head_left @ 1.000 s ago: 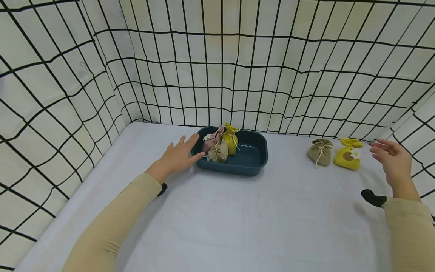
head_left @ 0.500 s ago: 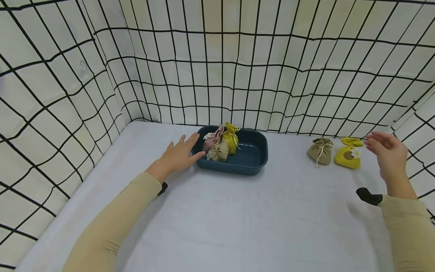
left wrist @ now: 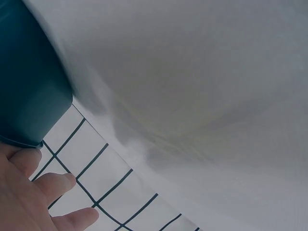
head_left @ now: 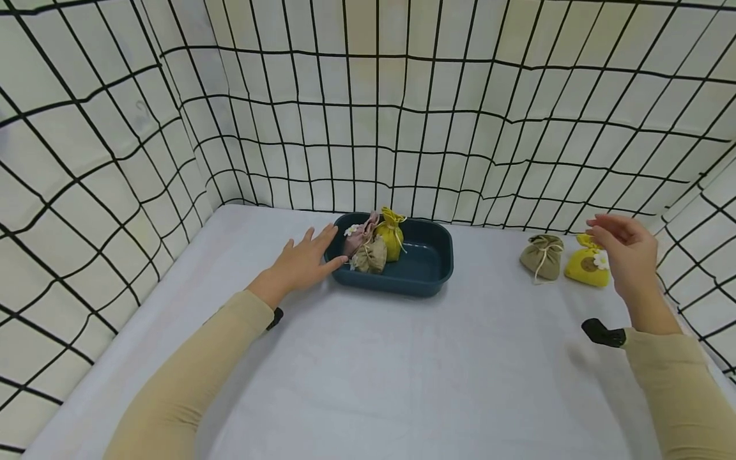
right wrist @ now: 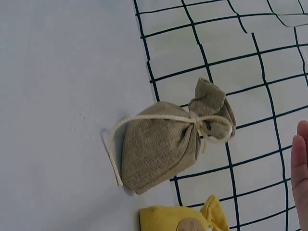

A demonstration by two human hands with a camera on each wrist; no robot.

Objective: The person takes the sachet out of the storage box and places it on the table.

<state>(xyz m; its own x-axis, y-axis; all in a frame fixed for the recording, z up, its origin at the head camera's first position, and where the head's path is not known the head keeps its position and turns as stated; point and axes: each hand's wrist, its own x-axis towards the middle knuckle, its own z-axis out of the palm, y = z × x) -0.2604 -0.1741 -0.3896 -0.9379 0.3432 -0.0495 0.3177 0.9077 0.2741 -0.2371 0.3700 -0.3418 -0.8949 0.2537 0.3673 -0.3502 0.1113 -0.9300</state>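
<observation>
My right hand (head_left: pixel 629 259) hovers above the tabletop (head_left: pixel 402 358), fingers (head_left: pixel 604 225) loosely spread and holding nothing. It hangs just over the yellow pouch (head_left: pixel 585 267), which has a small white flower on it and lies on the tabletop near the right wall; from the head view my fingers partly cover its top, not touching as far as I can tell. The olive pouch (head_left: pixel 542 257) tied with a pale cord sits just beside the yellow one, to its left, clear of my fingers. In the right wrist view the olive pouch (right wrist: pixel 166 144) lies on its side with the yellow pouch (right wrist: pixel 180 220) below it, and only a fingertip edge shows at the frame's right.

My left hand (head_left: pixel 301 262) lies flat, fingers straight and relaxed, fingertips touching the left end of the dark teal tray (head_left: pixel 425 281). It grips nothing. In the tray's left part sit a pink pouch (head_left: pixel 358 234), a beige pouch (head_left: pixel 370 257) and another yellow pouch (head_left: pixel 391 234), bunched together. Grid-patterned cloth walls (head_left: pixel 172 128) surround the tabletop.
</observation>
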